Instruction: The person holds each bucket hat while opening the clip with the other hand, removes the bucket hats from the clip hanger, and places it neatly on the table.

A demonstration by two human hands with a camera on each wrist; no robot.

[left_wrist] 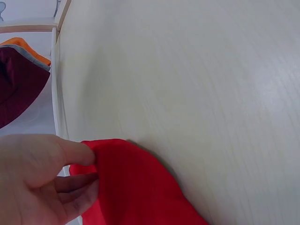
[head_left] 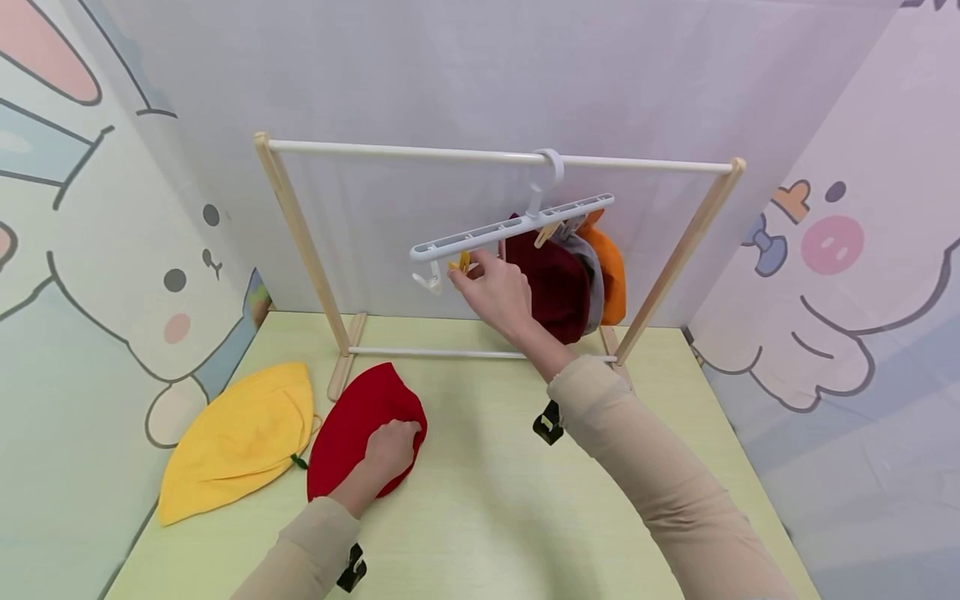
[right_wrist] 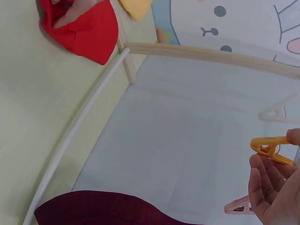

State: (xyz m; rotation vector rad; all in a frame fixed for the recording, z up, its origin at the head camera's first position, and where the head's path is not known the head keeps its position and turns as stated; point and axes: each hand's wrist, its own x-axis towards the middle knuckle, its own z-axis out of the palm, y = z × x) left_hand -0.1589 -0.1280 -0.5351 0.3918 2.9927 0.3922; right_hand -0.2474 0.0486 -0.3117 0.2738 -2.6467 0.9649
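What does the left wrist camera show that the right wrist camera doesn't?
Only the left wrist view shows the left hand close up, pinching the red hat, plus an orange hat. Only the right wrist view shows the right hand at a yellow clip, a pink clip and the yellow hat. Both show the red hat, maroon hat and table.

Pale green tabletop (head_left: 487, 517) under both hands. White panel (head_left: 487, 75) beyond the right hand; cartoon-animal wall panels (head_left: 90, 233) outside each hand. Even, diffuse light.
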